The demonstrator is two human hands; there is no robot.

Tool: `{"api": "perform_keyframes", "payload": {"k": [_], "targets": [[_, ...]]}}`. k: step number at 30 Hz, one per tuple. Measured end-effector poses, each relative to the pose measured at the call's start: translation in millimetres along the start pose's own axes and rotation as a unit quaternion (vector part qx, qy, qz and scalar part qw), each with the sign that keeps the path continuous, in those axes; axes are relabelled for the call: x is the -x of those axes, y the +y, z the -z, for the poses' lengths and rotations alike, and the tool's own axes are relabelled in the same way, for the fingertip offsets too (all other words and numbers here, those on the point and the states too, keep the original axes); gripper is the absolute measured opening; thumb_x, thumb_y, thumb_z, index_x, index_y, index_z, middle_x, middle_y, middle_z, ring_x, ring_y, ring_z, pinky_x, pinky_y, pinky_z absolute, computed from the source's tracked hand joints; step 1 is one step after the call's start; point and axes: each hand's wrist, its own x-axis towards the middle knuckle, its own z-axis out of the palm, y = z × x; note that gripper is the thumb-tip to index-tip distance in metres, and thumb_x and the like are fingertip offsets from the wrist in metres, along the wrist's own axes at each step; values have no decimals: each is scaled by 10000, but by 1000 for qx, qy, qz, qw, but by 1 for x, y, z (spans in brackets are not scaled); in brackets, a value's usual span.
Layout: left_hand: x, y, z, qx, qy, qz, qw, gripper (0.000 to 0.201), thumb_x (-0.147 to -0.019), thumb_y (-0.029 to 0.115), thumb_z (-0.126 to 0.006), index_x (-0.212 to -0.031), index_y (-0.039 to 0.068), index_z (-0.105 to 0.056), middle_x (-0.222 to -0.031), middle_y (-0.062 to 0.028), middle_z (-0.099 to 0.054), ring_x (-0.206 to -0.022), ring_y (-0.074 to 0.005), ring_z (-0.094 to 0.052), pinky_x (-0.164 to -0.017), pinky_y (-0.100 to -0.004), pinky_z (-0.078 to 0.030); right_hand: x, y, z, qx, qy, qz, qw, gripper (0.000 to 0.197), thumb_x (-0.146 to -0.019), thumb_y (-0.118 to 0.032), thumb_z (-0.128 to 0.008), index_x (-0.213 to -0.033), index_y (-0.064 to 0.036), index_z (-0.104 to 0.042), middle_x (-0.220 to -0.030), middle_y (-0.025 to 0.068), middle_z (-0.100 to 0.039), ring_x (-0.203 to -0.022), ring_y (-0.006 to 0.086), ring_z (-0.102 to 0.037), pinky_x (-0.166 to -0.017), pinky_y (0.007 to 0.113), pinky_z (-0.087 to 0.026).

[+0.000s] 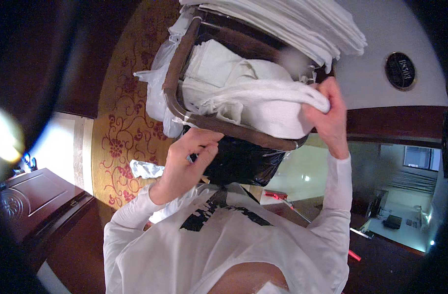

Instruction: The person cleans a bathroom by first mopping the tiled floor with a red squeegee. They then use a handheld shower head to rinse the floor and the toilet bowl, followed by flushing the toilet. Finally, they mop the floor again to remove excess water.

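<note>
My right hand (327,110) grips the folded edge of a white towel (278,110) at the right side of a cart's top tray. The towel lies loosely bunched over other folded white cloths (216,61) inside the tray. A brown padded rim (234,128) runs around the tray. My left hand (187,159) is held just below the front rim, left of the middle, with its fingers curled together. A small dark bit shows between these fingers, too small to name.
Stacked white towels (287,24) rise at the tray's far side. A white plastic bag (158,100) hangs on its left, a black bag (243,159) beneath its front. Patterned carpet (128,132) lies left; an oval plaque (400,71) is on the right wall, near an open doorway (405,196).
</note>
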Motion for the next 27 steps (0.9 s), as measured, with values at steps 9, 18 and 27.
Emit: {"api": "perform_keyframes", "payload": {"k": [9,18,27], "targets": [[-13,28,-70,617,-141,135,763,775,-897,658,-283,-1416,83,-277,-1326,-160,-458,-1112,-317,-544,-934,-435,-441,121,-88,16,117,-383,301,866,726,-557,-367,-849,-1152,-49,-582,-1322,180,-495,-1248,356,-456,-901,418,-446],[5,57,-175,-91,-53,-326,939,598,-850,51,-547,-1390,-22,-302,-1383,-154,-400,-1287,-210,-360,-1054,-324,-298,182,-8,-13,-261,107,-64,957,900,-704,-290,-815,-1380,19,-307,-1320,105,-443,-1196,215,-453,-961,330,-406],[53,52,-152,487,-56,-88,867,704,-938,560,-325,-1400,34,-254,-1376,-175,-413,-1240,-318,-442,-1048,-410,-357,239,28,57,-602,242,-110,753,478,-970,-384,-432,-1310,-48,-434,-1244,101,-547,-1115,231,-545,-963,401,-438]]}}
